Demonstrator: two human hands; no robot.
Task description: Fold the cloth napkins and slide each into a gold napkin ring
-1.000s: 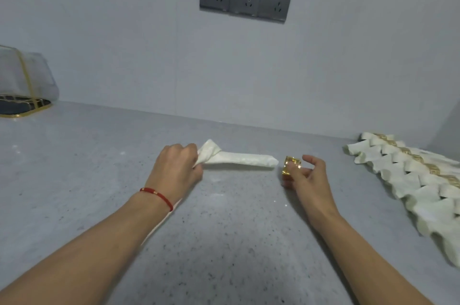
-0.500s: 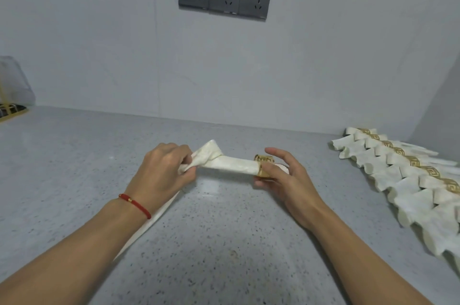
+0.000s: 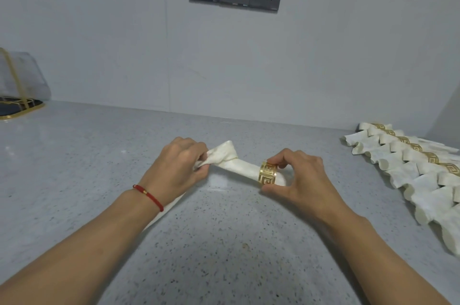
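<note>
Since the frame a second before, your right hand (image 3: pixel 302 180) had carried the gold fretwork metal napkin ring (image 3: pixel 267 173) from beside the tip of the rolled white cloth napkin (image 3: pixel 242 168) onto the roll itself, so the ring now sat around the napkin's right end, with a short stub of cloth showing beyond it.

The likeliest trouble from there, as I judged it, was the roll loosening: if your left hand (image 3: pixel 180 171) eased its hold, the ring's edge could catch a fold and bunch the cloth instead of sliding over it. Pushing too hard could also drag the napkin along the speckled grey stone table (image 3: pixel 224 255) and spoil the fold.

Your right fingers (image 3: pixel 276 160) were curled over the top of the ring with the thumb pressed beneath, pinching it. Your left hand, with a red cord bracelet (image 3: pixel 149 197) at the wrist, gripped the bunched left end of the napkin, its fingers closed on the cloth; the tail ran back under that forearm. Both forearms reached forward, with the napkin lying between the hands.

A row of finished ringed napkins (image 3: pixel 408 165) lay well apart at the right.
</note>
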